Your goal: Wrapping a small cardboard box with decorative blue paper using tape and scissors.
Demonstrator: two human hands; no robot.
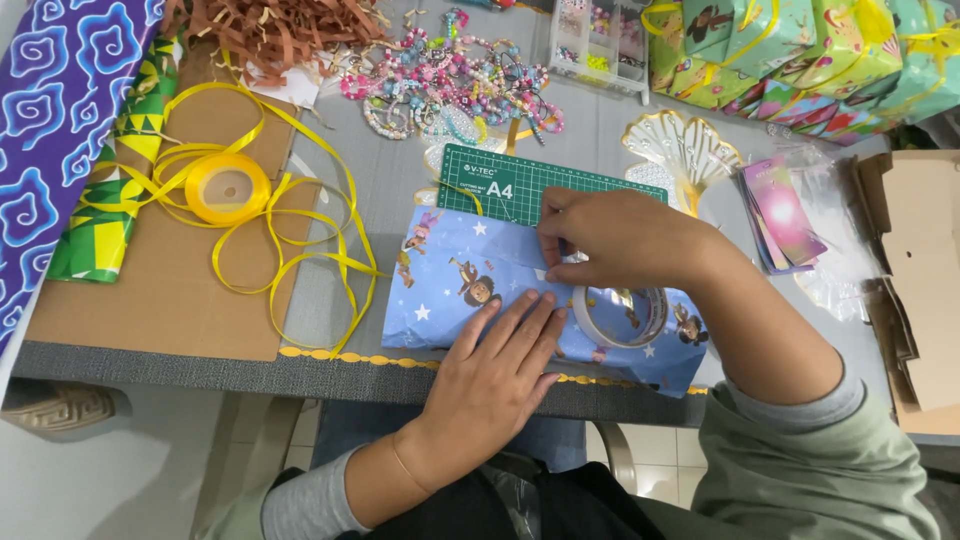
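A flat parcel wrapped in blue paper with cartoon figures and stars (450, 275) lies on the grey table near its front edge. My left hand (495, 375) lies flat on the parcel's lower middle, fingers spread. My right hand (610, 235) pinches down at the folded paper on the parcel's upper right, holding what looks like a small clear piece of tape. A roll of clear tape (620, 315) rests on the parcel just below my right hand.
A green cutting mat (500, 180) lies behind the parcel. Yellow ribbon spool (228, 188) and loose ribbon lie on brown cardboard at left. Rolled patterned paper is at far left, bead bracelets (450, 80) at back, wrapped gifts (800, 50) back right, cardboard boxes (925, 270) right.
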